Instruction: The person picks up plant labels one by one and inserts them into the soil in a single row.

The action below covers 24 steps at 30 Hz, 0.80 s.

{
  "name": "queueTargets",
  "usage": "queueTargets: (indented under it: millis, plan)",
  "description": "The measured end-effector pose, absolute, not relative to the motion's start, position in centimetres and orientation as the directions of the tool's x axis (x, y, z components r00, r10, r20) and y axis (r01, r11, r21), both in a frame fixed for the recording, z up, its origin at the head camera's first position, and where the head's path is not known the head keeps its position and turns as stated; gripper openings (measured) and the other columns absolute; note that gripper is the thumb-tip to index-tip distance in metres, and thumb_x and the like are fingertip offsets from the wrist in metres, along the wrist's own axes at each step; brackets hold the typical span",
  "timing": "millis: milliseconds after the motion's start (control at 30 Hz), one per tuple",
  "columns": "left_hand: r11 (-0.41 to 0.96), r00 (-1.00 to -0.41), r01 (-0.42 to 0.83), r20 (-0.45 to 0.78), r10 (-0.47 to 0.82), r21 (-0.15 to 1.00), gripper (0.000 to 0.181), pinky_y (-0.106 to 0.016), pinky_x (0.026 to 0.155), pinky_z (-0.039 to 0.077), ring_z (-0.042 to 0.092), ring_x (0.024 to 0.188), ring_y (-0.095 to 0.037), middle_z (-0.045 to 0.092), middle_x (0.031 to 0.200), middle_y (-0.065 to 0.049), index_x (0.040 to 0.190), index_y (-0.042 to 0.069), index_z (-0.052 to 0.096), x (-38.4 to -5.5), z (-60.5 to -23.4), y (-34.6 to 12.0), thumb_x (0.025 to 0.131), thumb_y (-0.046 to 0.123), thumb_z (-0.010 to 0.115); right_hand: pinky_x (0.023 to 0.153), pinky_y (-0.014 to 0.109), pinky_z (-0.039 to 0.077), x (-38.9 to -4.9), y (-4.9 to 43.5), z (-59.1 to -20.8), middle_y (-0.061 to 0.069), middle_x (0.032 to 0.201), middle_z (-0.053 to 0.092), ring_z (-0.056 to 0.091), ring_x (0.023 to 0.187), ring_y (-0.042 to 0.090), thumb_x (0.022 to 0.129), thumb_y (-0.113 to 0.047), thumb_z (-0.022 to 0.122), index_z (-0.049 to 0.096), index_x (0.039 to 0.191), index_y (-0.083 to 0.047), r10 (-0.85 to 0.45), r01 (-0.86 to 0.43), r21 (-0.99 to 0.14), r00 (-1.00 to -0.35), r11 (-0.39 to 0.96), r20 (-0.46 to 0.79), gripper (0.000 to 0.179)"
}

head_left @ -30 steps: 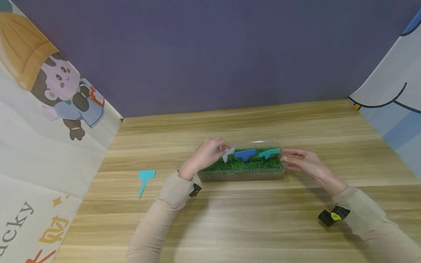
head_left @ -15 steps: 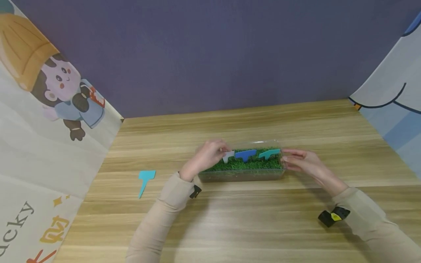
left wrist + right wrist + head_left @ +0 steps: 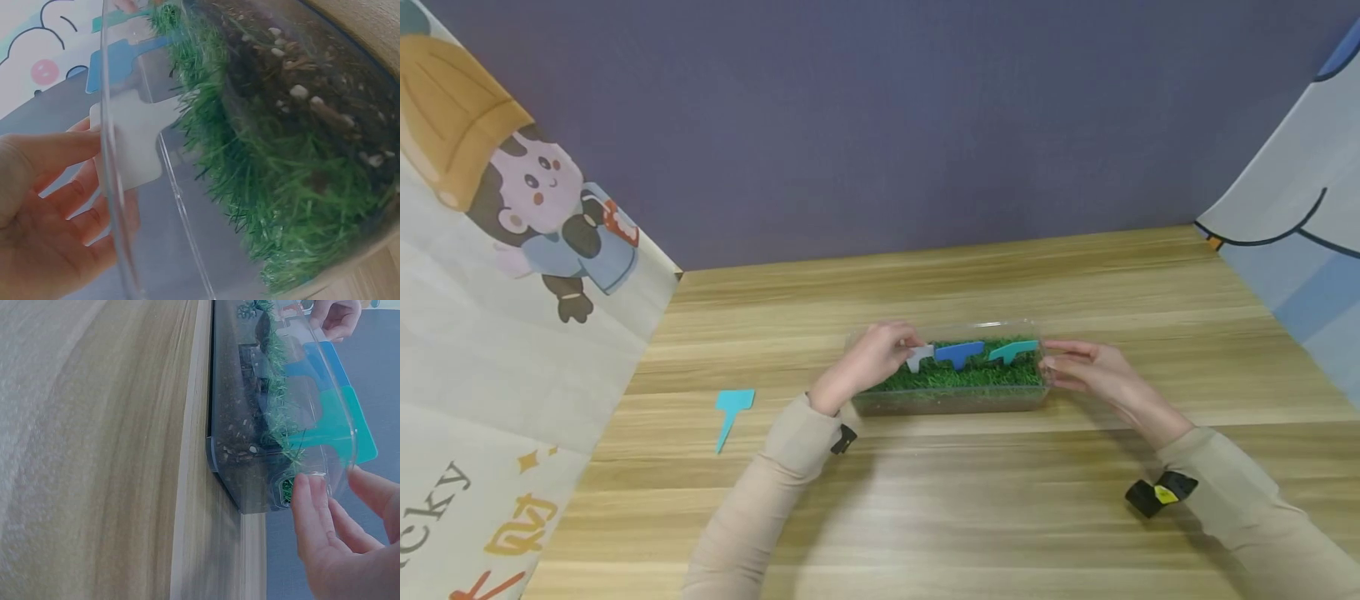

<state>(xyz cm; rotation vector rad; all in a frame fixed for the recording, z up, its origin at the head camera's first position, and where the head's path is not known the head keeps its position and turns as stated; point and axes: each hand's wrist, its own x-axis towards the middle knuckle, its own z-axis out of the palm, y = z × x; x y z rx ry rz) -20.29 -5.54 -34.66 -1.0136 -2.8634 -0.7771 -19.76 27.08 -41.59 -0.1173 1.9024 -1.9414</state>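
Observation:
My left hand [image 3: 880,354] pinches a white T-shaped plant label [image 3: 132,140] by its head, at the left part of a clear planter box [image 3: 951,403]. The label's stem reaches into the green grass [image 3: 947,378]. Beside it stand a blue plant label [image 3: 959,354] and a teal plant label [image 3: 1015,351], both upright in the grass. At the box's right end, my right hand [image 3: 1093,371] touches the end wall with its fingertips [image 3: 302,484], fingers fairly straight. A turquoise plant label [image 3: 732,408] lies flat on the table, left of the left forearm.
The wooden table [image 3: 962,500] runs back to a dark purple panel [image 3: 910,125]. Printed cloths with cartoon figures hang at both sides. Through the box wall, dark soil [image 3: 312,94] with pale bits shows under the grass.
The left hand has lowered a little, and the white plant label sits deeper in the grass. The right hand, the box and the other labels have stayed put.

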Motion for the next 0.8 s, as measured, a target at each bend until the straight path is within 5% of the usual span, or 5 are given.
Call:
queueTargets:
  millis: [300,600,800]
  plan:
    - [0.685,-0.798,0.584,0.150,0.584,0.436,0.018,-0.022,0.074,0.048,0.059,0.084,-0.015,0.064,0.094,-0.005,0.098,0.004,0.064,-20.1,-34.5,-5.7,0.080,0.000,0.059,0.082,0.029,0.047,-21.1,27.9,-44.3,0.003,0.102,0.064,0.061,0.093,0.016,0.065,-0.037,0.075,0.044,0.127,-0.007,-0.296,0.278,-0.960,-0.915,0.034,-0.275,0.076]
    - [0.680,-0.816,0.533,0.095,0.570,0.504,0.023,-0.027,0.080,0.048,0.058,0.090,-0.017,0.062,0.104,-0.007,0.106,0.004,0.061,-20.0,-34.0,-6.5,0.083,0.007,0.059,0.081,0.027,0.048,-19.8,27.0,-41.6,0.001,0.100,0.064,0.061,0.090,0.012,0.079,-0.023,0.066,0.041,0.129,-0.003,-0.329,0.243,-0.969,-0.912,0.052,-0.246,0.059]
    - [0.689,-0.827,0.509,0.072,0.557,0.515,0.027,-0.029,0.081,0.047,0.057,0.093,-0.020,0.061,0.107,-0.006,0.109,0.005,0.060,-19.7,-33.6,-7.5,0.082,0.008,0.060,0.080,0.027,0.048,-20.3,27.5,-42.9,0.001,0.101,0.064,0.061,0.091,0.013,0.078,-0.025,0.066,0.048,0.124,-0.010,-0.339,0.227,-0.973,-0.913,0.041,-0.227,0.052]
